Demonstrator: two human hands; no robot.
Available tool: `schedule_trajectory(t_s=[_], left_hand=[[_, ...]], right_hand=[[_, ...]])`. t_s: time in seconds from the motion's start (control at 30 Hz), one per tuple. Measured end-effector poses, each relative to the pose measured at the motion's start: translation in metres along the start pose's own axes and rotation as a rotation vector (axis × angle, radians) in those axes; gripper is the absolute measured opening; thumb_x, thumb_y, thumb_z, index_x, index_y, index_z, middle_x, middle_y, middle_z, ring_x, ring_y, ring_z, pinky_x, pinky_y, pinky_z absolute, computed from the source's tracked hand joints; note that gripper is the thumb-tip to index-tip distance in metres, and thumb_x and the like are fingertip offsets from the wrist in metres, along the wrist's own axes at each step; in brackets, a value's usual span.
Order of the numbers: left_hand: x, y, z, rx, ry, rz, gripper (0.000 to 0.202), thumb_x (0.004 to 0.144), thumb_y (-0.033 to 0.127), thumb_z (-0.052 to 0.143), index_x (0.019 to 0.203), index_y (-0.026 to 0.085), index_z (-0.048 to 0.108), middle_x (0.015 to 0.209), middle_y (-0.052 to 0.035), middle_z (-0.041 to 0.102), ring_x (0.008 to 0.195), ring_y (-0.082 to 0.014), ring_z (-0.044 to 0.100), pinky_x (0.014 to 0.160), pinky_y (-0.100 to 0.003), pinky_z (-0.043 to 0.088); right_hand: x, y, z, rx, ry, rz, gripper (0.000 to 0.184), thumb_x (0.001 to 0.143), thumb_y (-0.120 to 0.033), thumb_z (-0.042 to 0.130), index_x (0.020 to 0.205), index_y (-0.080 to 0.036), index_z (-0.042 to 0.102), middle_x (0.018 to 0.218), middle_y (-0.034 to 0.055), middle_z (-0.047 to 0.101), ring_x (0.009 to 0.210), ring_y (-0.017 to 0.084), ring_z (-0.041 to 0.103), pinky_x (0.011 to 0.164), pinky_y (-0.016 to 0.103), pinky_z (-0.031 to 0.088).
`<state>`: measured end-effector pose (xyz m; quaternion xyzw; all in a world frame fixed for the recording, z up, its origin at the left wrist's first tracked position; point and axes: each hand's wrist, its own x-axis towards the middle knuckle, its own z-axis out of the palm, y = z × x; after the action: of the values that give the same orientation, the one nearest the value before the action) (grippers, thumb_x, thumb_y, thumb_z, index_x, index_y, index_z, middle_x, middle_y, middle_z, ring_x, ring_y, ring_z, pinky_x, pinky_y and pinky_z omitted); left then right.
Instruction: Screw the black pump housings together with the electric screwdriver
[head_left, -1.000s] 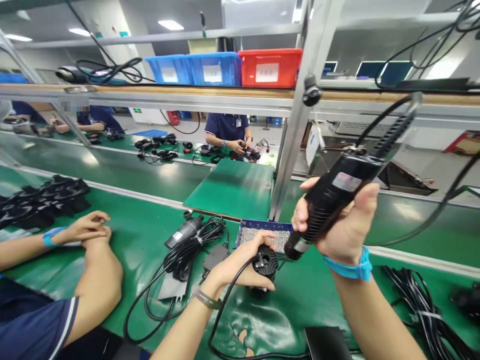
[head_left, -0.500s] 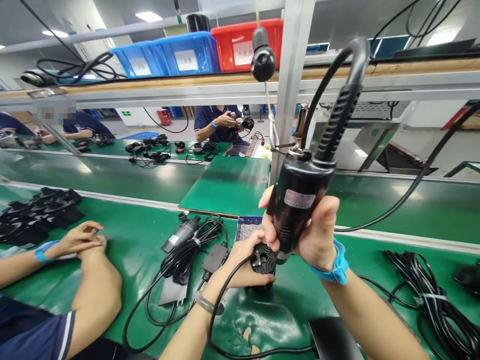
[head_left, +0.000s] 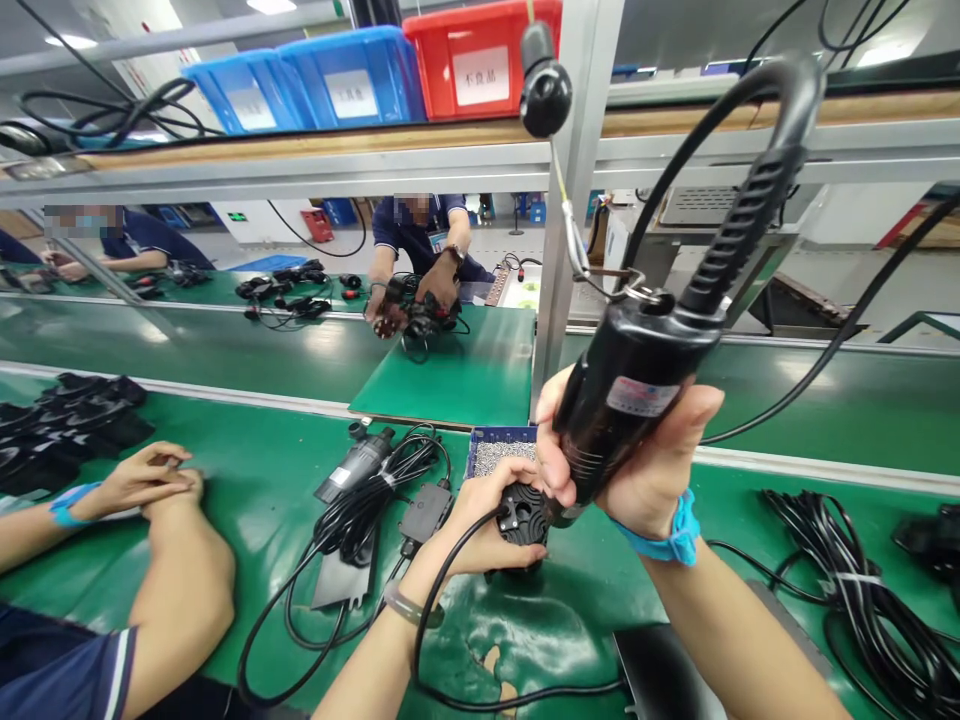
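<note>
My right hand (head_left: 649, 470) is wrapped around a black electric screwdriver (head_left: 637, 375), which hangs from a hook and cord and has a thick cable at its top. The screwdriver leans, upper end to the right, its lower end beside a round black ribbed pump part (head_left: 525, 515). Around that part my left hand (head_left: 480, 510) is closed, holding it low over the green mat. A black cable runs from the part to a flat black plate (head_left: 667, 670). The screwdriver's tip is hidden. Just behind my left hand sits a blue tray (head_left: 471, 450) of small metal screws.
Left of my hands lie a pump with coiled cable (head_left: 360, 470) and a small black box (head_left: 425, 515). A neighbour's arms (head_left: 180, 550) rest at left, near black housings (head_left: 64, 425). Coiled cable (head_left: 862, 590) lies right. Opposite, a person (head_left: 427, 240) handles black parts over a green board (head_left: 450, 385).
The screwdriver has tilted further to the right at its top, my right hand moving with it. My left hand keeps the pump part. The person opposite has leaned forward, bringing black parts over the board.
</note>
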<state>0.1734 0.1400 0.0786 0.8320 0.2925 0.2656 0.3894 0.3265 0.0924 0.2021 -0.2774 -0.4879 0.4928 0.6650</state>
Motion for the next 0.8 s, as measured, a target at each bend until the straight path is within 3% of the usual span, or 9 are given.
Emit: schedule_trajectory(t_s=[0.17, 0.3, 0.43, 0.5, 0.6, 0.7, 0.8], left_hand=[[0.000, -0.004, 0.000, 0.034, -0.016, -0.014, 0.067, 0.057, 0.027, 0.083, 0.117, 0.022, 0.055, 0.102, -0.0001, 0.073, 0.082, -0.0200, 0.070, 0.074, -0.027, 0.051], [0.001, 0.000, -0.003, 0.015, -0.042, -0.017, 0.069, 0.057, 0.026, 0.083, 0.120, 0.023, 0.054, 0.105, 0.0004, 0.074, 0.091, -0.0218, 0.071, 0.083, -0.029, 0.053], [0.002, 0.006, -0.006, 0.006, -0.073, -0.042, 0.079, 0.058, 0.025, 0.084, 0.130, 0.024, 0.049, 0.119, -0.0040, 0.071, 0.107, -0.0245, 0.069, 0.098, -0.037, 0.053], [-0.001, 0.007, -0.005, 0.019, -0.026, -0.055, 0.086, 0.056, 0.026, 0.087, 0.133, 0.023, 0.048, 0.123, -0.0074, 0.069, 0.111, -0.0268, 0.068, 0.100, -0.042, 0.053], [-0.009, 0.006, -0.004, -0.064, 0.101, -0.153, 0.089, 0.053, 0.025, 0.089, 0.131, 0.025, 0.047, 0.115, -0.0065, 0.074, 0.101, -0.0263, 0.072, 0.094, -0.042, 0.056], [-0.020, 0.007, -0.011, -0.295, 0.257, -0.224, 0.084, 0.053, 0.023, 0.090, 0.124, 0.025, 0.045, 0.111, -0.0057, 0.077, 0.093, -0.0243, 0.075, 0.088, -0.039, 0.059], [-0.032, 0.010, -0.025, -0.551, 0.371, -0.229, 0.081, 0.055, 0.029, 0.091, 0.119, 0.025, 0.041, 0.110, -0.0070, 0.077, 0.088, -0.0238, 0.077, 0.082, -0.036, 0.060]], right_hand=[[-0.001, 0.007, 0.000, -0.039, -0.027, -0.006, 0.076, 0.070, -0.095, 0.043, 0.081, -0.021, 0.061, 0.045, -0.0005, 0.057, 0.028, 0.013, 0.043, 0.029, 0.026, 0.032], [0.000, -0.005, -0.004, -0.018, -0.033, -0.008, 0.074, 0.074, -0.091, 0.046, 0.086, -0.021, 0.067, 0.051, 0.0007, 0.061, 0.033, 0.014, 0.048, 0.033, 0.027, 0.038], [0.009, -0.017, -0.022, -0.052, 0.091, -0.062, 0.073, 0.076, -0.088, 0.047, 0.090, -0.020, 0.068, 0.051, -0.0005, 0.062, 0.037, 0.013, 0.052, 0.037, 0.026, 0.044], [0.013, -0.011, -0.037, -0.092, 0.183, -0.006, 0.071, 0.074, -0.087, 0.050, 0.093, -0.020, 0.066, 0.053, -0.0009, 0.062, 0.042, 0.014, 0.055, 0.042, 0.026, 0.048], [0.015, 0.010, -0.060, -0.216, 0.279, 0.112, 0.072, 0.073, -0.085, 0.056, 0.100, -0.019, 0.066, 0.061, -0.0002, 0.065, 0.054, 0.015, 0.060, 0.055, 0.028, 0.054], [0.013, 0.029, -0.078, -0.331, 0.303, 0.150, 0.072, 0.075, -0.082, 0.058, 0.108, -0.019, 0.065, 0.080, 0.0034, 0.071, 0.075, 0.018, 0.067, 0.077, 0.034, 0.058], [0.005, 0.037, -0.088, -0.364, 0.283, 0.125, 0.073, 0.076, -0.077, 0.064, 0.124, -0.022, 0.060, 0.117, 0.0094, 0.071, 0.117, 0.024, 0.063, 0.108, 0.041, 0.047]])
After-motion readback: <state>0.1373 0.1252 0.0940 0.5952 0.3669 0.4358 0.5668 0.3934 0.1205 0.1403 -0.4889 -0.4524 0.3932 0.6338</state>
